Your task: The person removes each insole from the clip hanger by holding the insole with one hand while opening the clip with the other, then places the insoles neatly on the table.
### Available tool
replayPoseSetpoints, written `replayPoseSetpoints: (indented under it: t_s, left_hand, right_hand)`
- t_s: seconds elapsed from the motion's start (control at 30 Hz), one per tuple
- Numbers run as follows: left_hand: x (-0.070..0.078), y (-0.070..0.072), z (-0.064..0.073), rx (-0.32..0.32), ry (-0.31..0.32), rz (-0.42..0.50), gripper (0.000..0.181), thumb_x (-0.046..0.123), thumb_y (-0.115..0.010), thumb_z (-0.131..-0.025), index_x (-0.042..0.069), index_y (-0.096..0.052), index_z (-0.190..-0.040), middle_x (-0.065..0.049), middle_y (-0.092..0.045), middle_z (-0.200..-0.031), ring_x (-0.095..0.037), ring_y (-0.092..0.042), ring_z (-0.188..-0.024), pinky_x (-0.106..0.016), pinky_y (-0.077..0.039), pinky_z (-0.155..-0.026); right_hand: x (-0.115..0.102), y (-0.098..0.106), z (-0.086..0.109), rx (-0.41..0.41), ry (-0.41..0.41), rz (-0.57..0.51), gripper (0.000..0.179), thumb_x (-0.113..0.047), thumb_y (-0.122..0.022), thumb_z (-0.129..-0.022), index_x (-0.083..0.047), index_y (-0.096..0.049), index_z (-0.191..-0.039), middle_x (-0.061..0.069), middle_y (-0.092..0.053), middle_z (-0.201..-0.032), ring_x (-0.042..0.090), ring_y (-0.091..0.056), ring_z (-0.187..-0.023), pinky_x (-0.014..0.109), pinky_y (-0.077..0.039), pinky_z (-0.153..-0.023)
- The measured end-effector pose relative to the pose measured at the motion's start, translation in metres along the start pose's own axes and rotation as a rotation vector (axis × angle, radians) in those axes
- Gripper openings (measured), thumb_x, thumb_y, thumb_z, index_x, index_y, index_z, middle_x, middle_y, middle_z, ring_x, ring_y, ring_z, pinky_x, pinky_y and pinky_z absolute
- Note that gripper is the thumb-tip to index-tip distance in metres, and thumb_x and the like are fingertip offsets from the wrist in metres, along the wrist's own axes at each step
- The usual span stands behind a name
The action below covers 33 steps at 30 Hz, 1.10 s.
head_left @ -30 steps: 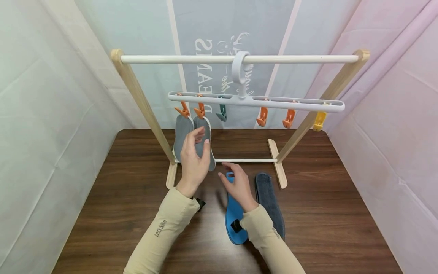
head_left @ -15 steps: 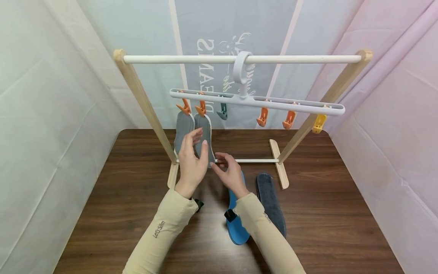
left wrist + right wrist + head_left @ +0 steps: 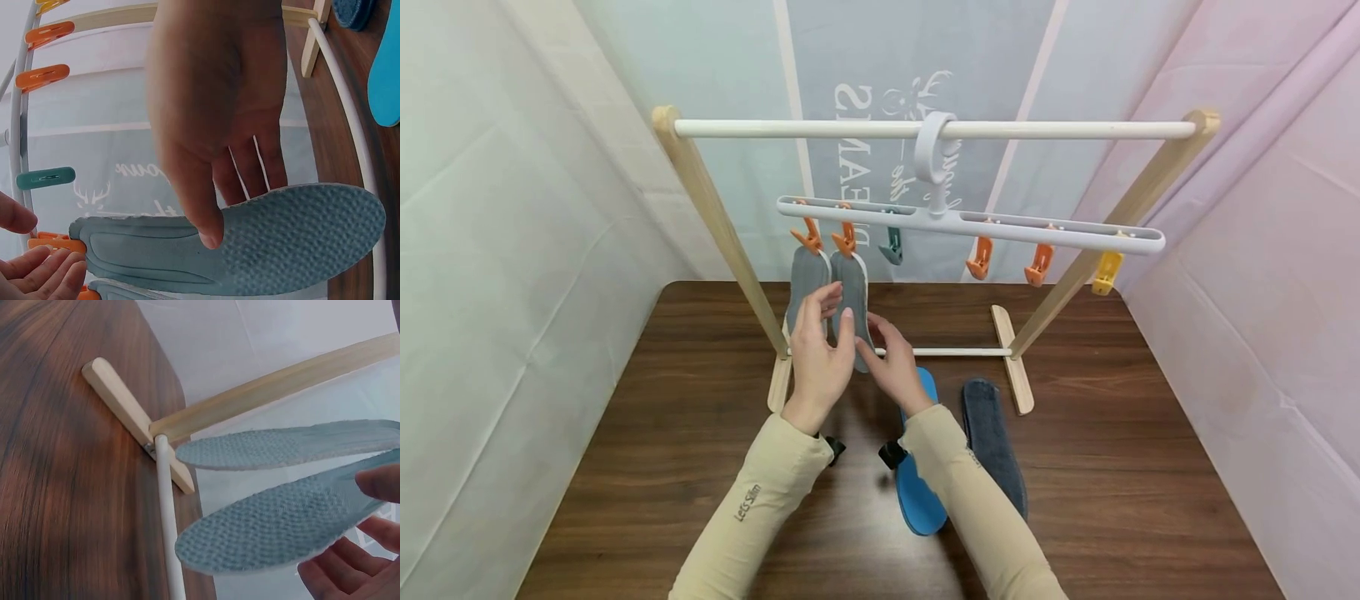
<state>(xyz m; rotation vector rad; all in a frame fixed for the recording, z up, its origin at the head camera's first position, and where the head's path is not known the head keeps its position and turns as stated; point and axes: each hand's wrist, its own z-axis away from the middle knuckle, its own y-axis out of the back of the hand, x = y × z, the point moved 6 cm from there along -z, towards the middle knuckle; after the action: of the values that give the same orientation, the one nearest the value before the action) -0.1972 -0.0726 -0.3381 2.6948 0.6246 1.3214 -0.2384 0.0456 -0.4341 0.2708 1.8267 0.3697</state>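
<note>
Two grey insoles hang side by side from orange clips at the left of a white hanger (image 3: pixel 1000 227). My right hand (image 3: pixel 897 367) holds the inner insole (image 3: pixel 850 279) by its right edge, lower down. In the left wrist view, the thumb of that hand lies across the face of the insole (image 3: pixel 294 240) and its other fingers pass behind. My left hand (image 3: pixel 820 358) is held up in front of both insoles, fingers loosely bent and nothing in its grasp. It partly covers the outer insole (image 3: pixel 807 271).
A blue insole (image 3: pixel 919 496) and a dark insole (image 3: pixel 992 442) lie on the brown table (image 3: pixel 1120 467), partly under the right forearm. The hanger hooks over the rack's top bar (image 3: pixel 775 129). A green clip (image 3: pixel 891 246), two orange clips and a yellow clip (image 3: pixel 1107 273) hang without insoles.
My right hand has moved left and up, from above the blue insole to the edge of the inner grey insole. My left hand has barely moved. The hanger has swayed slightly.
</note>
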Motion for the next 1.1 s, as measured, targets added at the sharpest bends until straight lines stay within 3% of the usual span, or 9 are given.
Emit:
replayPoseSetpoints:
  t_s: [0.23, 0.47, 0.93, 1.1]
  left_hand:
    - [-0.001, 0.002, -0.001, 0.009, 0.006, -0.005, 0.031, 0.005, -0.053, -0.096, -0.004, -0.052, -0.125, -0.019, -0.057, -0.123, -0.029, -0.057, -0.112, -0.041, -0.050, -0.094]
    - [-0.002, 0.004, -0.004, 0.014, 0.010, -0.017, 0.031, 0.006, -0.052, -0.096, -0.003, -0.052, -0.126, -0.018, -0.057, -0.123, -0.026, -0.056, -0.112, -0.036, -0.049, -0.095]
    - [0.008, 0.011, -0.020, 0.088, -0.039, -0.013, 0.032, 0.008, -0.053, -0.096, -0.004, -0.052, -0.125, -0.018, -0.057, -0.125, -0.028, -0.055, -0.114, -0.036, -0.046, -0.100]
    - [0.012, 0.011, -0.022, 0.098, -0.048, -0.021, 0.033, 0.007, -0.053, -0.095, -0.004, -0.051, -0.126, -0.018, -0.056, -0.127, -0.029, -0.054, -0.115, -0.036, -0.045, -0.101]
  right_hand:
    - [-0.003, -0.004, -0.003, -0.017, -0.028, -0.076, 0.042, -0.016, -0.057, -0.097, -0.005, -0.050, -0.136, 0.018, -0.060, -0.123, 0.031, -0.060, -0.112, 0.047, -0.049, -0.098]
    - [-0.003, -0.006, -0.005, -0.026, -0.030, -0.033, 0.035, -0.019, -0.057, -0.097, -0.007, -0.056, -0.130, 0.013, -0.063, -0.116, 0.026, -0.062, -0.106, 0.040, -0.052, -0.094]
    - [0.000, -0.003, 0.010, -0.007, -0.028, -0.017, 0.024, -0.016, -0.058, -0.096, -0.004, -0.065, -0.116, 0.014, -0.065, -0.110, 0.029, -0.064, -0.103, 0.042, -0.056, -0.087]
    - [0.000, -0.002, 0.014, -0.007, -0.023, 0.018, 0.019, -0.015, -0.058, -0.096, -0.006, -0.066, -0.111, 0.011, -0.065, -0.099, 0.023, -0.062, -0.087, 0.035, -0.054, -0.076]
